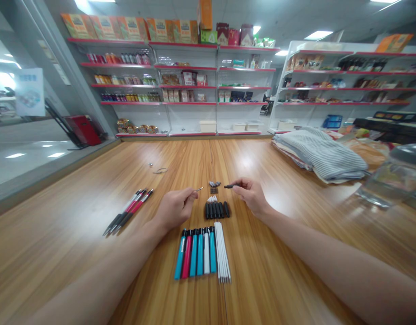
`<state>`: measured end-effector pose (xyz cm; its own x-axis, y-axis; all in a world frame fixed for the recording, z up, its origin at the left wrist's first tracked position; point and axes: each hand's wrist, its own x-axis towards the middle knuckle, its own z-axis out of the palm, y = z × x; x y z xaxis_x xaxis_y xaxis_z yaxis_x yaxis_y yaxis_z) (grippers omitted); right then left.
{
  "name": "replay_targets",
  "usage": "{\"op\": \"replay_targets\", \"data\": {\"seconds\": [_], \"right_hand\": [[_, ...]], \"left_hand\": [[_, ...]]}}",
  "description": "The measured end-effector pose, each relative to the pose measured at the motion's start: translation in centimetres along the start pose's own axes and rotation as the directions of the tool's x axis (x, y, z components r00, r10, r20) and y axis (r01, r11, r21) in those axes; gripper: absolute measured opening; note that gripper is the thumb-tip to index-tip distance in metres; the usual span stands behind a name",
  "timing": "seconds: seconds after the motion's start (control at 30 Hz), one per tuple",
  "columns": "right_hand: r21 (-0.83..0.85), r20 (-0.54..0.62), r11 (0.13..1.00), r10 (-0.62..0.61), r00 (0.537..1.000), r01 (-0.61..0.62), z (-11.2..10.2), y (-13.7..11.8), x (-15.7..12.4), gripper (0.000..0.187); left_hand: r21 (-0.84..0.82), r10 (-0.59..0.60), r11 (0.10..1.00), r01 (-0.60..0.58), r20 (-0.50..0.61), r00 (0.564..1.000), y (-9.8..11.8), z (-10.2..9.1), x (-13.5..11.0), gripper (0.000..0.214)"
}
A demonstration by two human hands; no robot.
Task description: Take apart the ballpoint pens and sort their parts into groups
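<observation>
My left hand point(175, 207) is closed, pinching a thin metal-tipped pen piece point(199, 189); its other end is hidden by the fingers. Opposite, my right hand point(252, 195) grips a black pen grip section point(230, 186) that points left. Between the hands lie small silver tips point(214, 184), springs point(213, 191) and little white parts point(212, 198). Below them is a row of black grip sections point(216, 210). Closer to me lie blue, red and white pen barrels point(194, 253), with white refills point(222, 253) along their right side.
Several whole pens point(128, 212) lie to the left on the wooden table point(262, 280). Farther back are a thin loop point(160, 170) and a tiny silver piece point(150, 164). Folded cloths point(323, 153) and a clear jar point(390, 176) stand at the right. Stocked shelves point(184, 85) line the far side.
</observation>
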<state>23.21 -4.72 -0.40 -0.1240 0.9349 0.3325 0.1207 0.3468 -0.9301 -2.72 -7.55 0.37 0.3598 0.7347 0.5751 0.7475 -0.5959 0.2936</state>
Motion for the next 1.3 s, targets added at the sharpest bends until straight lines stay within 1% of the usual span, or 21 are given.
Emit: {"op": "replay_targets", "data": {"seconds": [0.07,0.13,0.2,0.3,0.37,0.43,0.53,0.6,0.67,0.73,0.93,1.13,1.3], "right_hand": [[0.052,0.01,0.998,0.039,0.999,-0.04,-0.4,-0.1,0.1,0.017],[0.086,0.052,0.993,0.08,0.995,-0.084,-0.6,-0.4,0.2,0.015],[0.085,0.105,0.99,0.1,0.989,-0.109,-0.8,-0.6,0.3,0.014],[0.033,0.151,0.996,0.083,0.985,-0.089,-1.0,-0.6,0.3,0.015],[-0.043,0.177,0.998,0.047,0.983,-0.04,-1.0,-0.3,0.3,0.016],[-0.162,0.224,0.987,0.019,0.974,0.018,-1.1,0.1,0.4,0.017],[-0.357,0.298,0.93,0.024,0.954,0.088,-1.0,0.2,0.3,0.015],[-0.45,0.32,0.883,0.023,0.947,0.13,-0.9,0.0,0.2,0.013],[-0.504,0.327,0.848,0.01,0.945,0.165,-0.7,-0.3,0.1,0.016],[-0.524,0.326,0.835,0.012,0.945,0.17,-0.6,-0.5,0.0,0.019],[-0.52,0.315,0.841,0.026,0.949,0.15,-0.5,-0.2,0.0,0.016],[-0.535,0.295,0.828,-0.002,0.956,0.166,-0.2,-0.3,-0.4,0.019],[-0.538,0.282,0.83,0.016,0.959,0.144,0.0,-0.6,-0.6,0.021]], "left_hand": [[-0.002,0.006,1.0,-0.006,0.031,0.999,0.0,0.0,0.1,0.024],[-0.006,0.015,1.0,-0.015,0.063,0.998,0.0,0.1,0.2,0.025],[0.0,0.012,1.0,-0.012,0.092,0.996,0.0,0.1,0.2,0.026],[0.019,-0.004,1.0,0.001,0.171,0.985,0.1,0.0,0.3,0.027],[0.026,-0.004,1.0,-0.001,0.226,0.974,0.1,0.0,0.3,0.026],[0.029,-0.005,1.0,-0.003,0.253,0.968,0.0,0.0,0.3,0.025],[0.04,-0.01,0.999,-0.001,0.263,0.965,-0.1,0.0,0.3,0.024],[0.051,-0.012,0.999,-0.002,0.269,0.963,-0.1,0.0,0.2,0.025],[0.059,-0.008,0.998,-0.008,0.276,0.961,-0.1,0.0,0.2,0.026],[0.063,-0.002,0.998,-0.016,0.283,0.959,0.0,-0.1,0.3,0.027],[0.08,-0.002,0.997,-0.023,0.292,0.956,0.1,-0.1,0.4,0.028],[0.073,0.019,0.996,-0.042,0.283,0.959,0.1,-0.1,0.4,0.027],[0.089,0.041,0.994,-0.068,0.273,0.961,0.2,-0.2,0.4,0.027]]}}
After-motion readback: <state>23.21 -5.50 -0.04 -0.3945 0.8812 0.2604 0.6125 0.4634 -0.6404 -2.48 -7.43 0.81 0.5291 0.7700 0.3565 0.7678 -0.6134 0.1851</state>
